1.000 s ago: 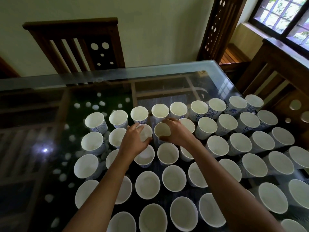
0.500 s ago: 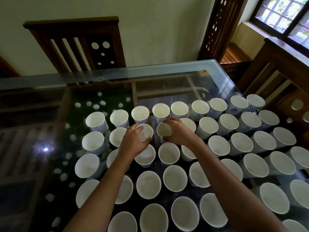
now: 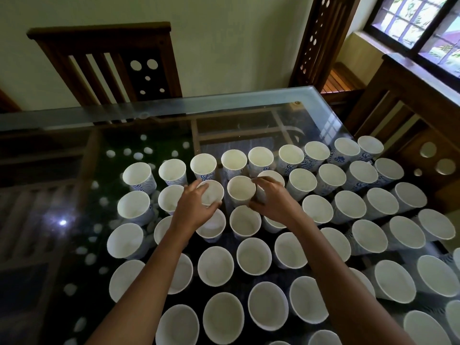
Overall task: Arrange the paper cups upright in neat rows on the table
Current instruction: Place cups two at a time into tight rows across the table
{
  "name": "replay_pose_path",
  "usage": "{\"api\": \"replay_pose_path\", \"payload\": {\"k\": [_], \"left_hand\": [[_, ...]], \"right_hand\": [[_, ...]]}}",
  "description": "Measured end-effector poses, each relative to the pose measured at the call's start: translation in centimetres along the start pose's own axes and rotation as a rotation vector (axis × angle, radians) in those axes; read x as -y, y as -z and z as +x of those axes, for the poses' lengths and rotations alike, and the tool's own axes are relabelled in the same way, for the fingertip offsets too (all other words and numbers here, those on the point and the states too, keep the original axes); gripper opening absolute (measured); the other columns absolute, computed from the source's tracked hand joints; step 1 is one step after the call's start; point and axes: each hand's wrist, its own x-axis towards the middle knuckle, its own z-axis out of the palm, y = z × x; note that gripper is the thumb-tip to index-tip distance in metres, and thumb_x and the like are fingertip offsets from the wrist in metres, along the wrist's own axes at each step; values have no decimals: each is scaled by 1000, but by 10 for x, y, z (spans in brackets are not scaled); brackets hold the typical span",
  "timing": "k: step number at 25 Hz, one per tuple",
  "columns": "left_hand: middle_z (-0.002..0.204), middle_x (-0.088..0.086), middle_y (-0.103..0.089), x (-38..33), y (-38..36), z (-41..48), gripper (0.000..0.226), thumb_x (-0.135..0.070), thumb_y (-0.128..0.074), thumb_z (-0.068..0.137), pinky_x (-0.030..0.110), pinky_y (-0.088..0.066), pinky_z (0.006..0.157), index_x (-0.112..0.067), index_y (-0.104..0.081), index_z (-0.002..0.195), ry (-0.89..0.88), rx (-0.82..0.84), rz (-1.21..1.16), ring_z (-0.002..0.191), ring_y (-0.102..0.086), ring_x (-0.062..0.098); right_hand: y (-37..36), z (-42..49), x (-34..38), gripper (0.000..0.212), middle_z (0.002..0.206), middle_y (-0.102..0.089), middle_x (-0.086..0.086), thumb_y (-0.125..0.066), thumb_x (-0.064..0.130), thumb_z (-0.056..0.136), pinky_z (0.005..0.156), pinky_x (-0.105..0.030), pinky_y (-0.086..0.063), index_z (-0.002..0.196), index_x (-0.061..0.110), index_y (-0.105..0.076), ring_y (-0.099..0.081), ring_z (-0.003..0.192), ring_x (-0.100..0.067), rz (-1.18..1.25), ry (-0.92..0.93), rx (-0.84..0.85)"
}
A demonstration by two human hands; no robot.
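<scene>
Head view: far-row cup (image 3: 344,151) reads "BIO"; blue swirls.

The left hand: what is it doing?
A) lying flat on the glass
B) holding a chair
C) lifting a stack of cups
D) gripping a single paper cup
D: the left hand curls its fingers round a paper cup in the second row from the far edge.

Cannot see in full the paper cups (image 3: 186,275) under both forearms (image 3: 155,282), nor the outer cups (image 3: 323,339) cropped at bottom and right edges.
</scene>
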Motion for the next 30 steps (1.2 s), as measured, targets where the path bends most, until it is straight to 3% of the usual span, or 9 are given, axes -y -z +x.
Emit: {"api": "replay_pose_path", "payload": {"k": [7,18,24,30], "left_hand": [[136,11,-49,-9,-10,-35,55,-40,-66,80,38,-35,103,-10,-57,125,-79,5,10,124,-45,28],[137,6,-49,-41,-28,-46,66,-46,-67,78,33,-24,110,-13,-49,132,-186,134,39,126,-43,20],[137,6,-49,-39,-28,-48,66,-45,-67,78,33,-26,109,-12,-49,132,-170,127,44,127,-42,20],[136,8,-49,-32,-19,-58,62,-41,-67,80,36,-32,107,-10,-50,131,-145,59,25,127,-42,22]], "right_hand": [[7,-47,-24,63,137,-47,-8,-75,24,76,96,-35,-41,131,10,-49,-46,122,-28,-50,-88,-18],[12,-53,-31,69,139,-45,-9,-77,27,73,97,-29,-36,133,9,-47,-44,123,-26,-66,-136,29],[15,-56,-31,70,141,-43,-10,-76,26,74,98,-31,-37,135,10,-44,-43,125,-27,-62,-130,29],[9,-60,-3,67,140,-45,-9,-76,27,75,100,-37,-38,133,8,-47,-42,126,-28,-16,-10,20]]}}
